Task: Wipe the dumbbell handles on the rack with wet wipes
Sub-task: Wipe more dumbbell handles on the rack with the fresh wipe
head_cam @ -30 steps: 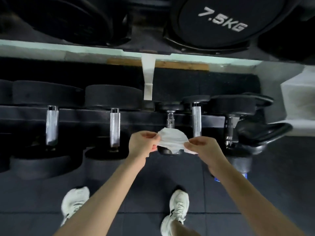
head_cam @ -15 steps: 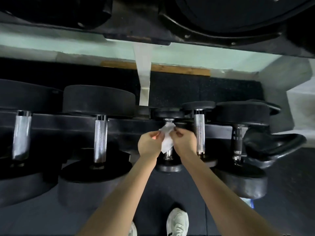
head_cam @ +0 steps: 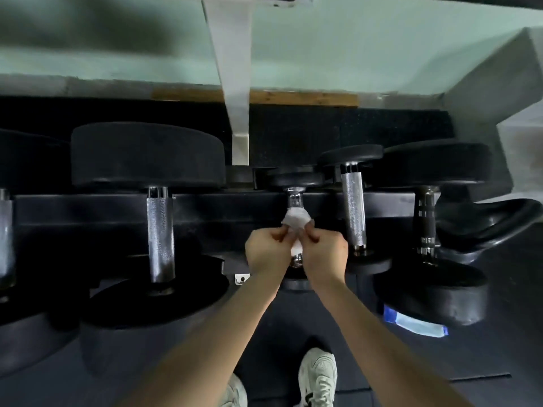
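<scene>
**Handle under the wipe, both grips pinching it**

The handle (head_cam: 295, 201) belongs to the smallest dumbbell in the middle of the rack (head_cam: 88, 207), its shiny far end showing above the hands; a white wipe (head_cam: 295, 220) is draped over its middle, bunched at the top and trailing down between the two hands. The left grip (head_cam: 269, 249) pinches the wipe's left edge between thumb and curled fingers; the right grip (head_cam: 326, 249) pinches the right edge the same way; the hands sit close together, almost knuckle to knuckle, over the near part of the handle. Just right of them lies a knurled handle (head_cam: 353, 212), bare; farther right is a dark-handled dumbbell (head_cam: 424, 221). To the left a larger dumbbell shows a long knurled bar (head_cam: 160, 230), well apart from the hands. A blue packet (head_cam: 415, 321) lies on the floor (head_cam: 440, 362) beneath the right-hand dumbbell; one pale shoe (head_cam: 318, 377) stands below the forearms. A white post (head_cam: 235, 83) runs down the green wall (head_cam: 352, 54) behind the rack.
</scene>
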A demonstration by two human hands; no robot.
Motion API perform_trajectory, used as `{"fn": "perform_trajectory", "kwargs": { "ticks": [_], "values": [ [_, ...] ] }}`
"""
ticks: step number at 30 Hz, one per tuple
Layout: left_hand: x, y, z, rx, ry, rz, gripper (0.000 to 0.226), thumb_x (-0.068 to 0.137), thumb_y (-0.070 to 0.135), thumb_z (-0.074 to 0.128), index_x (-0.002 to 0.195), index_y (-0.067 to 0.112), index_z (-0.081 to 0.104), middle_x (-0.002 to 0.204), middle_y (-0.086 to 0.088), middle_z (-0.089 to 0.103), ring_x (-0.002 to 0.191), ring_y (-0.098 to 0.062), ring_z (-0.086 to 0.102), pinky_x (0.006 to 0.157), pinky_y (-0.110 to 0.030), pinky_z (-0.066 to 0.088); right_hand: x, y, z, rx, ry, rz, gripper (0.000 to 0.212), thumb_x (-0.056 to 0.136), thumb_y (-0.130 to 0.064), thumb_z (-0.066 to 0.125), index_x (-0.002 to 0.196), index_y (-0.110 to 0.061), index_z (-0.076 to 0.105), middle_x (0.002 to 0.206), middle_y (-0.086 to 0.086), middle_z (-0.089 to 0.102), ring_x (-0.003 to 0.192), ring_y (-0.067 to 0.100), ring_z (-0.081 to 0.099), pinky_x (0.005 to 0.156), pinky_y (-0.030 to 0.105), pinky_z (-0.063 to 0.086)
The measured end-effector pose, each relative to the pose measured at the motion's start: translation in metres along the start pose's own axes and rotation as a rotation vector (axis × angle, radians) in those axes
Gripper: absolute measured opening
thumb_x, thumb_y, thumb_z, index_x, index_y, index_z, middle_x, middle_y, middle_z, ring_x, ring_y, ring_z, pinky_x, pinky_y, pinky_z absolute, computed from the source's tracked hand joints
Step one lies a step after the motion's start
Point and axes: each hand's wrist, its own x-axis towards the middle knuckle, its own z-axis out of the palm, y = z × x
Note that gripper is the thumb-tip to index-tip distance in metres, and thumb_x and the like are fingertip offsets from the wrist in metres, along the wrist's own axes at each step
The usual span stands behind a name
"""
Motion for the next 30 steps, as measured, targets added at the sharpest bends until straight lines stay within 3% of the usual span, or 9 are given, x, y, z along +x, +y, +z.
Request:
{"fn": "perform_trajectory", "kwargs": {
  "ticks": [3, 8, 12, 16, 18, 21, 24, 26, 30],
  "values": [
    [0.001, 0.004, 0.002, -0.01, 0.023, -0.044, 0.021, 0.083, 0.017, 0.066, 0.069, 0.002, 0.07, 0.06, -0.007, 0.061, 0.064, -0.013, 0.054, 0.059, -0.023, 0.04, 0.006, -0.006, -0.002, -0.111, 0.027, -0.018, 0.027, 0.089, -0.009, 0.056, 0.067, 0.005, 0.062, 0.049, 0.0, 0.043, 0.047, 0.011, 0.035, 0.039, 0.018, 0.027],
    [0.014, 0.021, 0.006, -0.132, 0.046, 0.051, 0.015, 0.086, 0.02, 0.066, 0.074, 0.014, 0.073, 0.072, -0.008, 0.071, 0.073, -0.018, 0.068, 0.073, -0.032, 0.054, 0.028, -0.028, -0.001, -0.026, 0.045, -0.131, 0.028, 0.095, -0.015, 0.049, 0.074, -0.014, 0.066, 0.058, -0.003, 0.055, 0.056, 0.008, 0.049, 0.047, 0.01, 0.035],
    [0.006, 0.007, -0.002, 0.101, -0.022, 0.098, 0.03, 0.084, 0.037, 0.067, 0.068, 0.012, 0.072, 0.073, -0.013, 0.071, 0.074, -0.024, 0.07, 0.067, -0.031, 0.052, 0.009, -0.01, -0.01, -0.471, -0.044, -0.296, 0.023, 0.094, -0.007, 0.04, 0.096, -0.006, 0.063, 0.087, 0.013, 0.066, 0.082, 0.028, 0.06, 0.063, 0.03, 0.037],
    [0.005, 0.015, -0.02, 0.224, -0.193, 0.086, 0.024, 0.08, 0.022, 0.073, 0.085, -0.002, 0.072, 0.084, -0.017, 0.072, 0.078, -0.024, 0.07, 0.079, -0.034, 0.058, -0.01, 0.0, -0.018, -0.607, -0.083, -0.425, 0.019, 0.092, -0.002, 0.041, 0.101, -0.008, 0.056, 0.075, 0.004, 0.054, 0.074, 0.027, 0.058, 0.055, 0.027, 0.031],
    [0.009, 0.029, -0.027, 0.298, -0.258, 0.107, 0.016, 0.08, 0.011, 0.072, 0.091, -0.001, 0.071, 0.086, -0.012, 0.071, 0.074, -0.017, 0.067, 0.071, -0.025, 0.059, -0.009, -0.005, -0.02, -0.55, -0.046, -0.446, 0.014, 0.095, -0.012, 0.044, 0.104, -0.01, 0.054, 0.077, 0.007, 0.057, 0.078, 0.029, 0.06, 0.056, 0.028, 0.03],
    [0.016, 0.049, -0.038, 0.413, -0.194, 0.147, 0.005, 0.083, 0.006, 0.066, 0.085, 0.005, 0.07, 0.078, -0.008, 0.066, 0.071, -0.019, 0.064, 0.065, -0.028, 0.059, -0.001, -0.012, -0.016, -0.504, 0.005, -0.455, 0.038, 0.094, -0.043, 0.047, 0.115, -0.011, 0.051, 0.093, 0.009, 0.065, 0.087, 0.03, 0.063, 0.061, 0.03, 0.036],
    [0.025, 0.064, -0.05, 0.515, -0.048, 0.331, 0.011, 0.085, 0.008, 0.063, 0.084, 0.001, 0.071, 0.076, -0.013, 0.068, 0.071, -0.026, 0.068, 0.068, -0.039, 0.06, 0.016, -0.013, -0.005, -0.474, 0.019, -0.363, 0.048, 0.084, -0.054, 0.056, 0.105, -0.012, 0.057, 0.089, 0.005, 0.066, 0.086, 0.026, 0.065, 0.066, 0.03, 0.045],
    [0.03, 0.07, -0.053, 0.627, 0.083, 0.544, 0.022, 0.086, 0.019, 0.063, 0.081, -0.001, 0.072, 0.077, -0.017, 0.07, 0.071, -0.027, 0.069, 0.071, -0.036, 0.058, 0.027, -0.011, 0.005, -0.478, 0.074, -0.371, 0.047, 0.081, -0.054, 0.059, 0.101, -0.011, 0.061, 0.092, 0.006, 0.068, 0.087, 0.025, 0.065, 0.068, 0.03, 0.047],
    [0.04, 0.08, -0.048, 0.714, 0.196, 0.847, 0.021, 0.085, 0.036, 0.064, 0.095, 0.018, 0.071, 0.088, 0.01, 0.065, 0.085, -0.008, 0.059, 0.076, -0.021, 0.042, 0.035, -0.004, 0.013, -0.417, 0.137, -0.483, 0.038, 0.089, -0.042, 0.055, 0.096, -0.006, 0.063, 0.092, 0.011, 0.068, 0.089, 0.029, 0.064, 0.068, 0.03, 0.042]
  ]
}}
